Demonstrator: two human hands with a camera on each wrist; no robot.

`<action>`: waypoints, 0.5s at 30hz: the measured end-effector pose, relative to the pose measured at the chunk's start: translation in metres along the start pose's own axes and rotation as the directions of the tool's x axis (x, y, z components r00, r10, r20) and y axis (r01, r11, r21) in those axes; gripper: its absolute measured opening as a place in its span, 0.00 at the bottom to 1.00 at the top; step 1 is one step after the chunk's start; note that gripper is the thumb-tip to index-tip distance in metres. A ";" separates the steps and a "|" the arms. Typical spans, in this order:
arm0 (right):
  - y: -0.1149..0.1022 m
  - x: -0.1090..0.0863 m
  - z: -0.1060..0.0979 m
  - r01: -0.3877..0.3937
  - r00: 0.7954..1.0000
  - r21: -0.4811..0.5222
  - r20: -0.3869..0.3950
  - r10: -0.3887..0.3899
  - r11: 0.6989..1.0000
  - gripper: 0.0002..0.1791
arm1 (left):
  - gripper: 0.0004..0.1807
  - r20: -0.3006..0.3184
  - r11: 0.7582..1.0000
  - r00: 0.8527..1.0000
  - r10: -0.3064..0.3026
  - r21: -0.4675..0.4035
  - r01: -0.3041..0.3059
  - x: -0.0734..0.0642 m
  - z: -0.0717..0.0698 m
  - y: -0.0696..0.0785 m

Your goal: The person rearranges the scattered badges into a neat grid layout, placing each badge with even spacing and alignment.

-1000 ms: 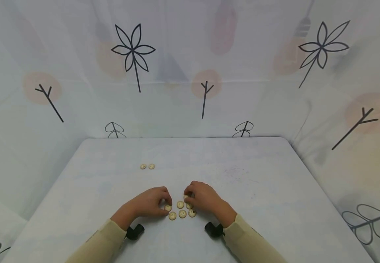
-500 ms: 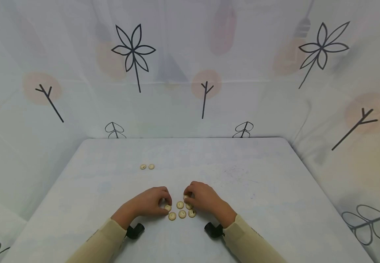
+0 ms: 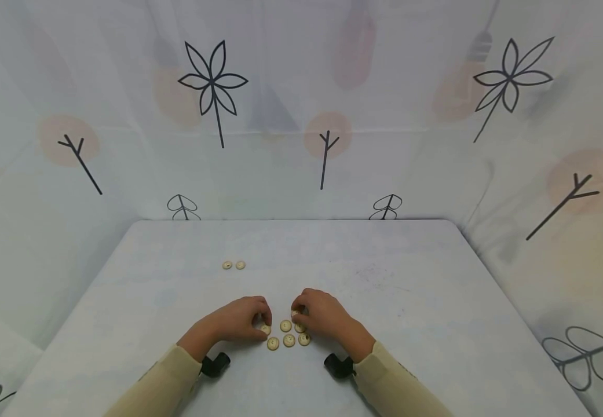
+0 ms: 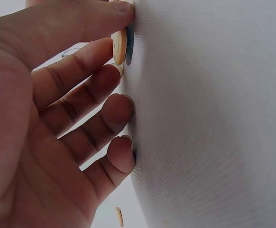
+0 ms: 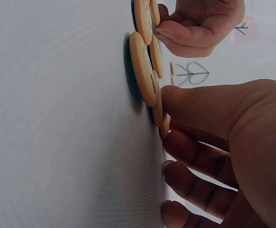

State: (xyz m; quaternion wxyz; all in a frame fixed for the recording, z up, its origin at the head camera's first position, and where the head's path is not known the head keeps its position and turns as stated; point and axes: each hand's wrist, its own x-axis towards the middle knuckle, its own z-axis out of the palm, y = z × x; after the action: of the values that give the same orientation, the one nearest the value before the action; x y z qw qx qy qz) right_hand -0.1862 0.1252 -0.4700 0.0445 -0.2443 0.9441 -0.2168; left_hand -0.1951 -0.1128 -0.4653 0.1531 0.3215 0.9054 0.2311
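Several small round wooden discs, with dark markings on their faces, lie grouped on the white table between the two hands. My left hand is at the group's left side, with thumb and index finger pinching the edges of one wooden disc. In the left wrist view that disc sits below the thumb, and the other fingertips rest on the tabletop. At the far right of the group my right hand pinches another disc between thumb and index finger. Its thumb passes close over a neighbouring disc.
Two more discs lie side by side farther back, left of centre. The white tabletop reaches back to a patterned cloth that hangs behind it and along both sides. Each wrist carries a black camera.
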 end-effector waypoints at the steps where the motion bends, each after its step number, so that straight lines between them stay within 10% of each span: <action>1: 0.000 0.000 0.000 -0.002 1.000 0.000 0.001 0.002 1.000 0.10 | 0.07 0.000 1.000 1.000 -0.005 0.001 0.005 0.000 0.000 -0.001; 15: 0.002 0.002 0.003 -0.017 1.000 -0.016 0.015 0.017 1.000 0.11 | 0.09 -0.024 0.997 0.997 -0.078 -0.007 0.078 0.003 -0.009 0.000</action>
State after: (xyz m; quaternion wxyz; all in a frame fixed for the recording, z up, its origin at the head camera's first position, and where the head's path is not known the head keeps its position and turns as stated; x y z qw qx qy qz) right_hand -0.1884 0.1245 -0.4730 0.0516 -0.2382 0.9475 -0.2069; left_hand -0.2013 -0.1132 -0.4583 0.1519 0.2826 0.9184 0.2314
